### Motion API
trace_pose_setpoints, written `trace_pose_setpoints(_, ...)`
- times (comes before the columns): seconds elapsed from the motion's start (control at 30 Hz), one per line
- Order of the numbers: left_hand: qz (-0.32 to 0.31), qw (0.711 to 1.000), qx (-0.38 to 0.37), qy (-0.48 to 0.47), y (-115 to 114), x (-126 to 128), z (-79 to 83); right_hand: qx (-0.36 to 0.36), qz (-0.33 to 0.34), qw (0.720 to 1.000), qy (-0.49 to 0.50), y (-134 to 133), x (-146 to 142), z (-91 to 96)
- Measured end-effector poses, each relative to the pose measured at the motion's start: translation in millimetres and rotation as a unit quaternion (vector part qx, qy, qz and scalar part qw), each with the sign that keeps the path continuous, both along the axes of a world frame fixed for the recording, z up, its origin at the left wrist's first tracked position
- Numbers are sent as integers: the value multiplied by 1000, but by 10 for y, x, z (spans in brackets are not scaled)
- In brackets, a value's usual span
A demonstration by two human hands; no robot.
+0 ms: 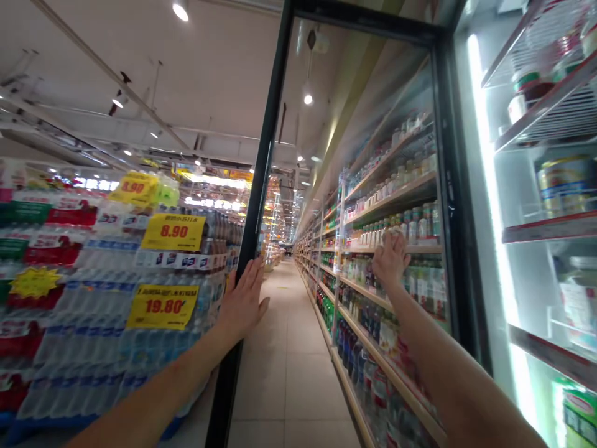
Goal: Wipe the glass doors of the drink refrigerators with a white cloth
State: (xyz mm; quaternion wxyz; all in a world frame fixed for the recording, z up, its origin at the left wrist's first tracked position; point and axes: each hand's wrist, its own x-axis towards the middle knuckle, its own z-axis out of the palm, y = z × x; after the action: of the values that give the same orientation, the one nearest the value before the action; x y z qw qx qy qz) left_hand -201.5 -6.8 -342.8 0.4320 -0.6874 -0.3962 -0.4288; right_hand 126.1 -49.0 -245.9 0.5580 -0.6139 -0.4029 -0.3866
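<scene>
- Head view: a glass refrigerator door [345, 155] stands swung open in front of the person, between stacked drinks on one side and a lit refrigerator interior on the other, and its black frame [267, 155] slants slightly.
- The left hand [245, 298] lies at the frame's left edge, below its mid-height; the fingers are straight, a little spread and wrapped around nothing, with the palm side toward the door.
- The right hand [390, 258] is raised against the pane, toward the door's right edge; its fingers are loosely bent, and a pale patch [396, 231] shows at the tips (perhaps a cloth, though blur hides it), so whether they grip anything cannot be told.
- Beyond the pane, long shelving [394, 196] with bottles and cans runs down an aisle over a tiled floor [280, 373].
- Past the frame's left edge stand stacks of bottled water [88, 342], with yellow price signs [172, 233] reading 8.90 and 19.80.
- Right of the door, a bright light strip [489, 174] runs up the refrigerator's near edge; behind the front edges of its shelves [550, 227] are gold-and-blue cans [566, 180], and a green package [581, 410] sits near the bottom.
</scene>
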Motion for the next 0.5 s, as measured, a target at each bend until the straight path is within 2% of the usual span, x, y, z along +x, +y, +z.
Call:
trace_pose_setpoints(0.1,0,1000,10,0,18,4,-62,-11,19,999,-38,108,-356,98)
trace_pose_setpoints(0.2,-3,1000,27,10,17,-22,-147,-49,61,986,-149,270,-978,114)
trace_pose_setpoints(0.3,-4,999,44,13,-3,-123,-194,-95,124,943,-293,382,-1584,-4)
trace_pose_setpoints(0.37,0,999,53,9,-19,-222,-192,-115,156,907,-374,420,-1872,-130)
trace_pose_setpoints(0.43,6,998,59,4,-32,-315,-166,-121,172,879,-427,442,-2032,-231)
trace_pose_setpoints(0.5,12,998,67,3,-42,-374,-125,-120,172,862,-461,454,-2061,-257)
